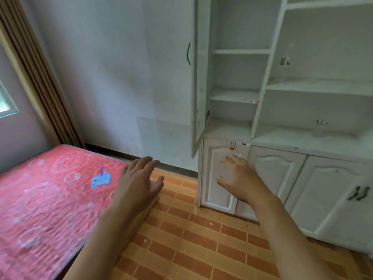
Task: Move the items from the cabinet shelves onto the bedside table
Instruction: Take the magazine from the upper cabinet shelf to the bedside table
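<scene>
Hands, left and right, spread and holding nothing, before white cabinet; red mattress at left.

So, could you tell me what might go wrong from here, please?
1. The open cabinet door juts out just above both empty hands, left and right; reaching up could knock it.
2. The small items on the shelves are blurred and could be missed.
3. No bedside table is visible.
</scene>
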Action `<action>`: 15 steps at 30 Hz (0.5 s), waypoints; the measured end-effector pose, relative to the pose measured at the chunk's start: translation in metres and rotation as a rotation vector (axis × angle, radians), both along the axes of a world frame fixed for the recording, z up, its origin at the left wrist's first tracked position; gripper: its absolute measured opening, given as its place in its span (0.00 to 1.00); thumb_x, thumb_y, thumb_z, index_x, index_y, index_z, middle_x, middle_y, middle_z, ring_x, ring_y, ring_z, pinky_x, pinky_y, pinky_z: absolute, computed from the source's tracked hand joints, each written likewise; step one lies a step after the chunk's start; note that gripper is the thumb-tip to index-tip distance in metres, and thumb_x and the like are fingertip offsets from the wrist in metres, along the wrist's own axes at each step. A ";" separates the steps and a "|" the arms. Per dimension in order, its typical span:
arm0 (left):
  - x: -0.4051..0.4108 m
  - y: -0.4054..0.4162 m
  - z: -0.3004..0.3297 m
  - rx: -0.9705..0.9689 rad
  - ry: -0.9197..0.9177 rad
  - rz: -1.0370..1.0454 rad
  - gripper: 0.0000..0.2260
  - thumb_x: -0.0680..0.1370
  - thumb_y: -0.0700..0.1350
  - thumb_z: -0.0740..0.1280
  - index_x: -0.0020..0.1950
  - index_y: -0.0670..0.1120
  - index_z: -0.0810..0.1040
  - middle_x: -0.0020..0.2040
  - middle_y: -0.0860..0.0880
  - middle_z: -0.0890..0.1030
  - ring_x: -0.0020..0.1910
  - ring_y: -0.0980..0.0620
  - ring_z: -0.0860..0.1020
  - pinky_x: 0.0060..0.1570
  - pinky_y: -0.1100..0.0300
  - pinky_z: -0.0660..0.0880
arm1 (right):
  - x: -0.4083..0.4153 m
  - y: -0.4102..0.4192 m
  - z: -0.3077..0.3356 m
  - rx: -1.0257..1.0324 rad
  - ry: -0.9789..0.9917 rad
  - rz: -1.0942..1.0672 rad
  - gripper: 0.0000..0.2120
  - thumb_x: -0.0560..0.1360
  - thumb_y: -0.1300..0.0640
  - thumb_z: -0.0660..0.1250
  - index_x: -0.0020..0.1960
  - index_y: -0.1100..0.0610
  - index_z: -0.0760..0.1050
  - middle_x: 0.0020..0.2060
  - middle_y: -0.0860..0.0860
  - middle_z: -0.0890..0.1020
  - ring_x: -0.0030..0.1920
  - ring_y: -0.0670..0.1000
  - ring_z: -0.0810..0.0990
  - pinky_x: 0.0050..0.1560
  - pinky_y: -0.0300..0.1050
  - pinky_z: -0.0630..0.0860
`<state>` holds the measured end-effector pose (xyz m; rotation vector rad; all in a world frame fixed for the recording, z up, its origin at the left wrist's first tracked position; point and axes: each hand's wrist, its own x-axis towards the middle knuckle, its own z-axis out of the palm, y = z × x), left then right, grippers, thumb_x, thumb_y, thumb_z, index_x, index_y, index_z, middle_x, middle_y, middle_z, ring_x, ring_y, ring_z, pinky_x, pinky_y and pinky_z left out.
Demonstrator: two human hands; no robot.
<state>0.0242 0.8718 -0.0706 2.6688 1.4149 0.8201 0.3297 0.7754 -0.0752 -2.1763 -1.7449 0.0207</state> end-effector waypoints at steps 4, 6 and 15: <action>0.045 0.056 0.021 0.037 0.006 -0.123 0.27 0.78 0.63 0.56 0.73 0.54 0.73 0.72 0.53 0.74 0.72 0.49 0.70 0.70 0.45 0.69 | 0.027 0.025 0.029 0.066 -0.029 -0.081 0.29 0.79 0.39 0.63 0.75 0.50 0.69 0.74 0.49 0.70 0.74 0.54 0.65 0.73 0.54 0.62; 0.065 0.085 0.033 0.060 0.014 -0.176 0.26 0.79 0.63 0.56 0.74 0.54 0.72 0.73 0.53 0.73 0.72 0.49 0.69 0.70 0.45 0.69 | 0.036 0.039 0.044 0.075 -0.044 -0.135 0.25 0.78 0.41 0.64 0.70 0.52 0.72 0.70 0.51 0.72 0.71 0.55 0.68 0.69 0.53 0.64; 0.153 0.197 0.085 0.141 0.056 -0.399 0.25 0.81 0.61 0.58 0.75 0.54 0.70 0.74 0.52 0.72 0.73 0.50 0.68 0.72 0.47 0.66 | 0.075 0.094 0.101 0.138 -0.064 -0.287 0.31 0.79 0.38 0.61 0.79 0.48 0.64 0.77 0.45 0.66 0.75 0.49 0.62 0.75 0.50 0.59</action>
